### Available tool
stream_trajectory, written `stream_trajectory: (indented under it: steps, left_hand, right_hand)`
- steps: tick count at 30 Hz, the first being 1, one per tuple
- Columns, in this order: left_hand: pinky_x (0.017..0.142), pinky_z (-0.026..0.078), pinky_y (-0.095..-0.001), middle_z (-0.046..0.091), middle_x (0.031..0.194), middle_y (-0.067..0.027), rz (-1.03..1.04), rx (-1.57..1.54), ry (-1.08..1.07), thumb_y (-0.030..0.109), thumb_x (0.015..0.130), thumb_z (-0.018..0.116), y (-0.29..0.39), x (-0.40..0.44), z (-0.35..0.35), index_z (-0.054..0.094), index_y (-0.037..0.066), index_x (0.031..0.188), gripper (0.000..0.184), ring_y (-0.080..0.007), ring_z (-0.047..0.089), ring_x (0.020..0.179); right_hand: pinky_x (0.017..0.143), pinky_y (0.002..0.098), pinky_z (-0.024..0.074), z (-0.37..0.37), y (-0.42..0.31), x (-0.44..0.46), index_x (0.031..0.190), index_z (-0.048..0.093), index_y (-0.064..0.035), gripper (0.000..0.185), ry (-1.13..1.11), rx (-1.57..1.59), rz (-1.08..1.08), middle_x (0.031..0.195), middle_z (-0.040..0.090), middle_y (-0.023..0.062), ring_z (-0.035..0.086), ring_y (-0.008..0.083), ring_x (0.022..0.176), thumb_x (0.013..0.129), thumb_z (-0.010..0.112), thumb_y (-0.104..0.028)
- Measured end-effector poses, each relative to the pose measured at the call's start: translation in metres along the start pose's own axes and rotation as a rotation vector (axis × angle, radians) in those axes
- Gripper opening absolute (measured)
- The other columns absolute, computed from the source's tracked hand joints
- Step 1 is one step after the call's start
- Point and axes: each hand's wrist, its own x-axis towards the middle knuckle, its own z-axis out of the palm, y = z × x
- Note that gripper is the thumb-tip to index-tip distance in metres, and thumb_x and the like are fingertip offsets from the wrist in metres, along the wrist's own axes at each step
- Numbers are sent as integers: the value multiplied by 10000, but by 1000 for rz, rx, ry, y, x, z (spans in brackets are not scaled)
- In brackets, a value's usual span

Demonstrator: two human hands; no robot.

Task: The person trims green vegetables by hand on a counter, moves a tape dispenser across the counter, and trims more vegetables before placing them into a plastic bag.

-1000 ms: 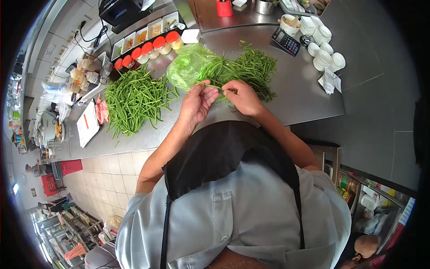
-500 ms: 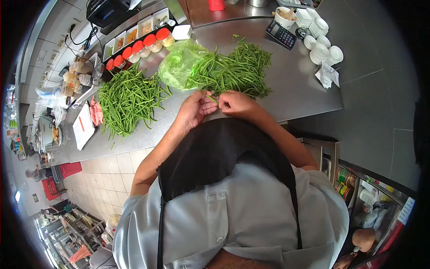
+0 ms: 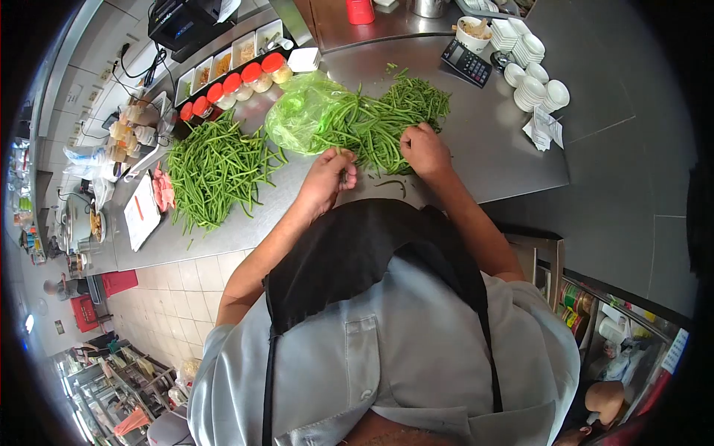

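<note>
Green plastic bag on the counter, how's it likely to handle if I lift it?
The green plastic bag looks crumpled and thin, so it would probably flop rather than hold its shape. Its see-through film suggests little weight of its own. Green beans overlap its edge, so a quick pull might drag some along.

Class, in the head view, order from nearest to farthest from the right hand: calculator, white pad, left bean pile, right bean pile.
1. Right bean pile: beside the right hand.
2. Calculator: beyond, to the right.
3. Left bean pile: left side.
4. White pad: farther left.
</note>
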Motion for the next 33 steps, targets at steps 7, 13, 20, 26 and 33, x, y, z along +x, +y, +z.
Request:
stream_trajectory:
  steps: [7,13,20,26,33]
  left_hand:
    - [717,548,-381,691,867,-85,799,1093,36,72,963,679,24,-3,39,722,55,1157,199,-257,686,821]
    - [786,577,-466,709,932,-140,914,1589,89,149,888,737,32,4,45,762,82,1080,205,-357,706,895]
    - [800,587,-471,718,948,-145,838,1638,169,168,882,741,28,3,34,769,78,1029,175,-361,718,899]
    - [808,590,-477,738,976,-159,827,1570,192,187,873,759,29,-4,41,769,72,1027,192,-367,724,902]
    - [756,584,-484,731,933,-180,720,1462,143,200,888,754,24,-9,41,742,41,1010,201,-409,704,851]
  right_hand:
    - [779,513,550,-16,-18,-10,872,641,-70,97,81,82,-212,913,679,151,673,395,862,832,707,-129]
    - [767,508,541,-24,-39,-14,867,632,-68,80,25,258,-343,859,683,145,674,388,845,831,699,-92]
    - [770,502,544,-22,-10,-12,903,654,-69,80,78,233,-268,907,686,143,674,384,882,846,701,-101]
    - [769,500,547,-19,-32,-15,900,655,-68,82,26,286,-267,910,681,142,674,385,884,858,701,-121]
    - [740,484,542,-6,-33,-19,919,640,-42,113,7,346,-217,868,665,147,672,347,815,868,700,-123]
